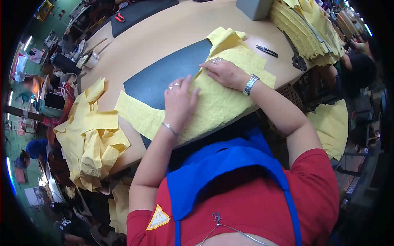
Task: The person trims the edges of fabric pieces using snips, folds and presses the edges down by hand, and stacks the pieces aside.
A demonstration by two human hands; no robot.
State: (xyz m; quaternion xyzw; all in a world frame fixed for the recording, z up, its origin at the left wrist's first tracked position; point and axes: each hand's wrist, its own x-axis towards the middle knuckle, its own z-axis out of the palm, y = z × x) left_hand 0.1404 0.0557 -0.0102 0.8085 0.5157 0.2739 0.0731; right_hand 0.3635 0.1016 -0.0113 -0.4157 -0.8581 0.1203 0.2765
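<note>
1. The surface (184, 24) carried everything.
2. My yellow sheet (227, 100) lay partly over the dark mat (164, 74), its near part spread, its far end bunched.
3. My left hand (180, 100) was loose, gripping nothing; whether my right hand (225, 74) pinched the edge, I couldn't tell.

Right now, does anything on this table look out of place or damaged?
The crumpled yellow pieces at the left of the table look untidy: jumbled and partly past its edge, unlike the layered yellow stack at far right. The yellow material being handled shows no obvious damage.
</note>
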